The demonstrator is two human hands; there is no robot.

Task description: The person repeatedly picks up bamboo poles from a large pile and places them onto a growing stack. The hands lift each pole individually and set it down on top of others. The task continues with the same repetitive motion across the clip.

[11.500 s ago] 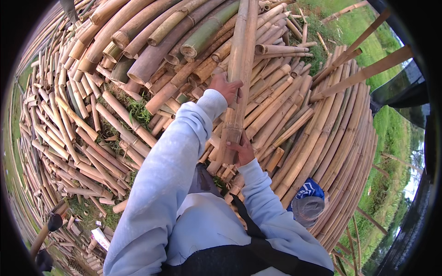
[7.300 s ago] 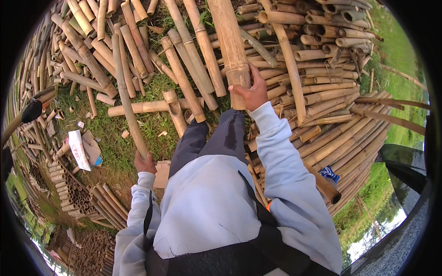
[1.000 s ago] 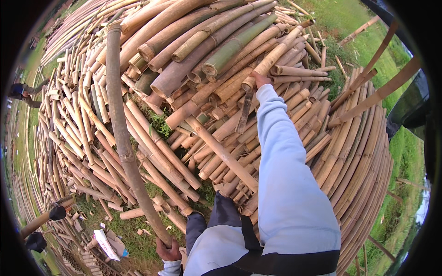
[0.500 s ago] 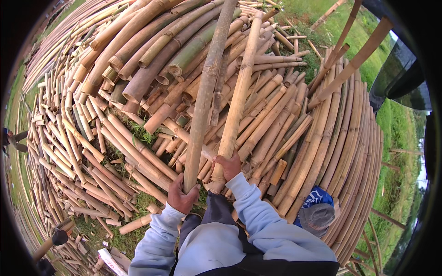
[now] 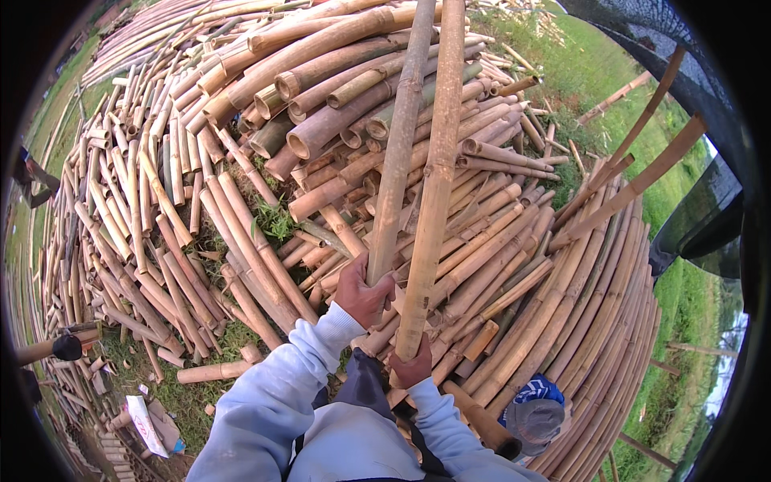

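bamboo poles (image 5: 418, 161), long, stiff, probably top-heavy: left hand (image 5: 363, 291) and right hand (image 5: 414, 368) each clenched round one near its base.

An outdoor bamboo yard, probably rural: big heaps of cut bamboo poles (image 5: 265, 201) lying on green grass (image 5: 594, 72).

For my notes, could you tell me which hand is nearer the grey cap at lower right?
Right. The right hand grips a bamboo pole just left of the grey cap; the left hand is higher, farther off.
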